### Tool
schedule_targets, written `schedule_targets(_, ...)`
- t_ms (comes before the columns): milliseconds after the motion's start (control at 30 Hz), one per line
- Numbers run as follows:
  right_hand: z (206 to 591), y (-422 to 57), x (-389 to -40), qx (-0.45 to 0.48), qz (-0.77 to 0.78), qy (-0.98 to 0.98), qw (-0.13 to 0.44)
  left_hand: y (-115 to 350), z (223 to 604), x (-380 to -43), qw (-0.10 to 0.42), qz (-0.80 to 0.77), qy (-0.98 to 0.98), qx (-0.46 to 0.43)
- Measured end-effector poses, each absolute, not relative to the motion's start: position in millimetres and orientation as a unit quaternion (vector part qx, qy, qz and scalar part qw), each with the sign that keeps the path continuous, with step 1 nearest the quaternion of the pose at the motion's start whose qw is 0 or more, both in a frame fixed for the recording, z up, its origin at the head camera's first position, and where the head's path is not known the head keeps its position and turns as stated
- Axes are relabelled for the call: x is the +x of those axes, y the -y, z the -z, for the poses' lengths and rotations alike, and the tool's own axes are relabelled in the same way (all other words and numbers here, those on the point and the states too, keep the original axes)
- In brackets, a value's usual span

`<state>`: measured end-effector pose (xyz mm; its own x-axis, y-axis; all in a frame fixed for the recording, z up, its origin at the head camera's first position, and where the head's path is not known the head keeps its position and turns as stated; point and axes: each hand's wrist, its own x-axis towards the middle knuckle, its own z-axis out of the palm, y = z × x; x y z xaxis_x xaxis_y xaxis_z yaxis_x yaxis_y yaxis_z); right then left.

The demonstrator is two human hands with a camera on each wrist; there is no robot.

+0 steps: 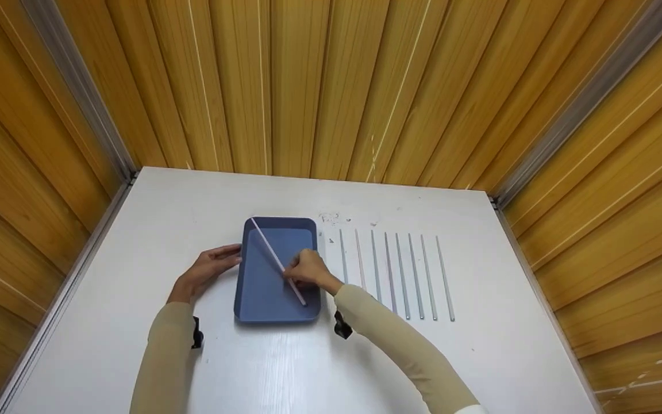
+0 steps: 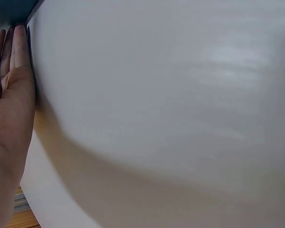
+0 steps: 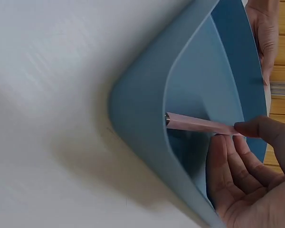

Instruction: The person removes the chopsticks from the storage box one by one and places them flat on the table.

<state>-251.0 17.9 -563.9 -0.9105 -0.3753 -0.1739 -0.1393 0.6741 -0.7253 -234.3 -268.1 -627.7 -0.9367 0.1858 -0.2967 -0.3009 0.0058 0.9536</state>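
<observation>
A shallow blue tray [image 1: 268, 296] lies lengthwise on the white table. My right hand [image 1: 310, 268] reaches over its right side and pinches a thin pink straw [image 1: 269, 245] between thumb and fingertips. The straw slants across the tray, its far end at the back left corner and its near end toward the front right. In the right wrist view, that near end of the pink straw [image 3: 190, 122] shows just inside the tray wall [image 3: 142, 99]. My left hand [image 1: 209, 267] is at the tray's left side, its straight fingers [image 2: 22, 50] against the outer wall.
To the right of the tray, several thin grey-blue straws [image 1: 414, 276] lie in a spaced row, with a pinkish straw [image 1: 360, 259] among them. My right forearm [image 1: 400, 345] covers some of their near ends. Wood-patterned walls [image 1: 296, 86] enclose the table [image 1: 262, 374].
</observation>
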Motion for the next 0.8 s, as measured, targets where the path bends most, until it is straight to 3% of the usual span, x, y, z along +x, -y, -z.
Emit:
schedule_targets(433,558,-32,-254,-0.184,0.424,-0.868,0.184,268,630,-236,0.172,-0.708,-0.683,-0.051)
schedule_targets(800,568,-48,-252,-0.236,0.464,-0.845,0.123,267,631,-238,0.174,-0.710,-0.680,-0.054)
